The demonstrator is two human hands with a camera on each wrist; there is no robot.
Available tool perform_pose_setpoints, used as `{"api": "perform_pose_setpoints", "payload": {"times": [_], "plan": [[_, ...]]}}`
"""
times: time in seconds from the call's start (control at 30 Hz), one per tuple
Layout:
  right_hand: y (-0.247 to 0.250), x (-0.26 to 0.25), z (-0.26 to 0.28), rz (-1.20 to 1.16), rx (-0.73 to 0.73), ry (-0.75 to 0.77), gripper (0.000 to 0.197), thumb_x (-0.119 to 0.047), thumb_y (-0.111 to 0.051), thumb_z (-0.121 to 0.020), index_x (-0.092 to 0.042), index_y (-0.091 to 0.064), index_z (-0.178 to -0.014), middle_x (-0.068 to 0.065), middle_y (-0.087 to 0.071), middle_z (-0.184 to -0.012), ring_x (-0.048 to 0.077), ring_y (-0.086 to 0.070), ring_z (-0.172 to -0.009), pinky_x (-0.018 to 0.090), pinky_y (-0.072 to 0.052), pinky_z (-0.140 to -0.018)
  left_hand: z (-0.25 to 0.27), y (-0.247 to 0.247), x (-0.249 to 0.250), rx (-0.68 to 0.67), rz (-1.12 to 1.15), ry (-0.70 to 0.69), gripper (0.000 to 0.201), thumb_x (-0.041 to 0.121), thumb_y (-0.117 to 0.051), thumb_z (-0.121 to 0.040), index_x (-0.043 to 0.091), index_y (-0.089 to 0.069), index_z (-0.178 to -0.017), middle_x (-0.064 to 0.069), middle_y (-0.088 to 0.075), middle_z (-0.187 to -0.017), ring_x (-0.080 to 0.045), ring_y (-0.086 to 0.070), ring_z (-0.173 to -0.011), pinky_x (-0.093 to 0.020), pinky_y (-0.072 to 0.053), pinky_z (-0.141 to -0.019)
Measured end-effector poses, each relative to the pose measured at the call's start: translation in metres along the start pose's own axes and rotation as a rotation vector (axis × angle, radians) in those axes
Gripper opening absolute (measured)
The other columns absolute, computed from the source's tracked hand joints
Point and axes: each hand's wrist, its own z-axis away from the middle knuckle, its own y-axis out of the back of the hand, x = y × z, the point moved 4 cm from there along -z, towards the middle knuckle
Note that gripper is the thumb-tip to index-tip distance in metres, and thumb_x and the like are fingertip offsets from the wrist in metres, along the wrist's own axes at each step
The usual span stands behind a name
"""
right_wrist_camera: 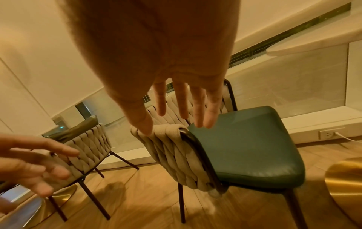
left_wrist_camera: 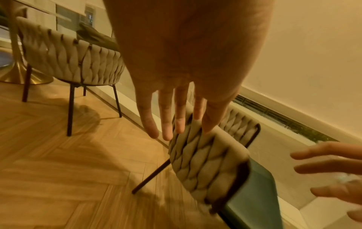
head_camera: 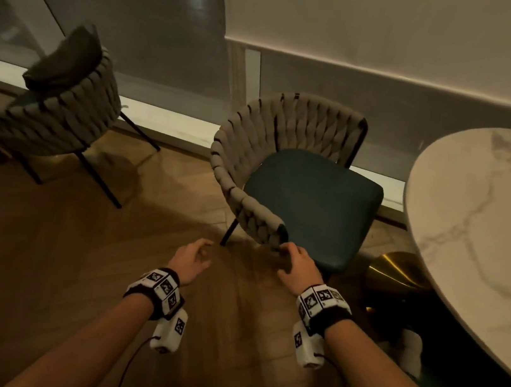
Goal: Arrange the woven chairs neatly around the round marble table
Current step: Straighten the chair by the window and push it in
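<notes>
Woven beige chair with a dark teal padded seat and thin black metal legs (head_camera: 286,178) stands on the herringbone wooden floor (head_camera: 71,265), just beside the round white marble counter with grey veining (head_camera: 486,234), its seat angled toward the counter's edge and its curved back toward the window. And the right hand (head_camera: 298,266) is on it: the fingers (right_wrist_camera: 197,105) are spread and nearly straight over the near end of the woven armrest, thumb tip touching the braided strap, while the other fingertips sit at the seat's edge; whether they press on it I cannot tell. No closed grip there. Over to the left hand (head_camera: 193,258), which hangs in the air just beside that same armrest, fingers (left_wrist_camera: 166,117) loosely extended in the wrist view, holding nothing; whether a fingertip touches the weave is hard to judge. Away to the left, a second woven beige chair with black legs (head_camera: 56,117) stands well apart from the counter, a dark olive cushion (head_camera: 65,59) propped on it. Under the marble top, the shiny brass cone-shaped pedestal (head_camera: 398,274) sits near the first chair's front leg.
</notes>
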Motion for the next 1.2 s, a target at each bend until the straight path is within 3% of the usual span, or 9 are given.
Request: {"api": "perform_pose_setpoints", "payload": {"times": [0.13,0.47,0.6,0.67,0.73,0.9,1.0,1.1,1.2], "plan": [[0.002,-0.024,-0.064,0.004,0.02,0.041,0.063,-0.026,-0.067,-0.081,-0.025,-0.036,-0.136,0.009,-0.045,-0.138,0.029,-0.05,-0.12,0.043,-0.046,-0.099,-0.085,0.043,0.001,0.046,0.018,0.006,0.047,0.014,-0.06,-0.088,0.012,-0.045,-0.133,-0.017,-0.06,-0.117,-0.023,-0.056,-0.095,-0.033,-0.045,-0.087],[-0.033,-0.033,-0.213,0.246,-0.149,0.134,0.087,-0.038,-0.065,-0.082,-0.033,-0.009,-0.149,0.01,-0.045,-0.139,0.035,-0.054,-0.116,0.048,-0.047,-0.094,-0.306,0.114,0.023,0.163,0.132,0.102,0.085,0.033,-0.061,-0.086,0.016,-0.007,-0.149,-0.019,-0.038,-0.147,-0.037,-0.041,-0.133,-0.05,-0.036,-0.11],[-0.051,-0.037,-0.233,0.335,-0.146,0.178,0.073,-0.043,-0.045,-0.089,-0.038,-0.003,-0.147,0.011,-0.056,-0.126,0.036,-0.064,-0.098,0.043,-0.052,-0.079,-0.368,0.123,0.028,0.201,0.122,0.107,0.086,0.017,-0.065,-0.084,0.009,-0.007,-0.147,-0.024,-0.044,-0.138,-0.041,-0.046,-0.125,-0.048,-0.041,-0.104],[-0.053,-0.037,-0.233,0.3,-0.13,0.201,0.067,-0.049,-0.02,-0.08,-0.04,-0.005,-0.145,0.011,-0.063,-0.117,0.033,-0.066,-0.09,0.04,-0.053,-0.073,-0.396,0.124,0.031,0.199,0.114,0.079,0.08,0.014,-0.066,-0.083,0.005,-0.015,-0.144,-0.026,-0.049,-0.133,-0.043,-0.05,-0.121,-0.045,-0.043,-0.098],[-0.051,-0.033,-0.233,0.24,-0.165,0.214,0.077,-0.049,-0.011,-0.07,-0.038,-0.012,-0.145,0.012,-0.062,-0.122,0.032,-0.066,-0.094,0.04,-0.054,-0.077,-0.417,0.124,0.033,0.181,0.102,0.055,0.088,0.01,-0.066,-0.083,0.006,-0.005,-0.148,-0.026,-0.047,-0.137,-0.041,-0.047,-0.125,-0.046,-0.039,-0.102],[-0.034,-0.01,-0.232,0.283,-0.242,0.233,0.07,-0.032,-0.03,-0.08,-0.043,-0.005,-0.145,0.013,-0.057,-0.131,0.036,-0.065,-0.098,0.047,-0.054,-0.079,-0.436,0.118,0.034,0.045,0.052,0.034,0.091,0.012,-0.061,-0.087,0.012,0.006,-0.149,-0.025,-0.031,-0.15,-0.041,-0.037,-0.134,-0.048,-0.03,-0.113],[-0.007,0.005,-0.227,0.388,-0.241,0.205,0.065,-0.029,-0.041,-0.082,-0.035,-0.022,-0.144,0.008,-0.058,-0.132,0.034,-0.066,-0.094,0.046,-0.055,-0.074,-0.431,0.106,0.044,-0.032,0.065,0.016,0.088,0.009,-0.058,-0.089,0.011,0.007,-0.149,-0.024,-0.029,-0.151,-0.04,-0.036,-0.135,-0.046,-0.029,-0.113],[0.004,0.021,-0.223,0.475,-0.269,0.165,0.076,-0.031,-0.072,-0.063,-0.034,-0.045,-0.133,-0.002,-0.072,-0.107,0.021,-0.071,-0.076,0.035,-0.058,-0.057,-0.421,0.096,0.051,0.014,0.122,-0.016,0.084,0.006,-0.055,-0.09,0.01,0.005,-0.149,-0.025,-0.033,-0.149,-0.041,-0.039,-0.132,-0.046,-0.031,-0.111],[0.004,0.03,-0.218,0.474,-0.246,0.218,0.074,-0.028,-0.07,-0.067,-0.035,-0.043,-0.135,-0.003,-0.072,-0.108,0.02,-0.072,-0.076,0.034,-0.058,-0.058,-0.411,0.088,0.05,0.032,0.16,-0.023,0.084,0.007,-0.054,-0.09,0.013,0.006,-0.149,-0.025,-0.037,-0.146,-0.042,-0.042,-0.129,-0.048,-0.035,-0.109]]}}
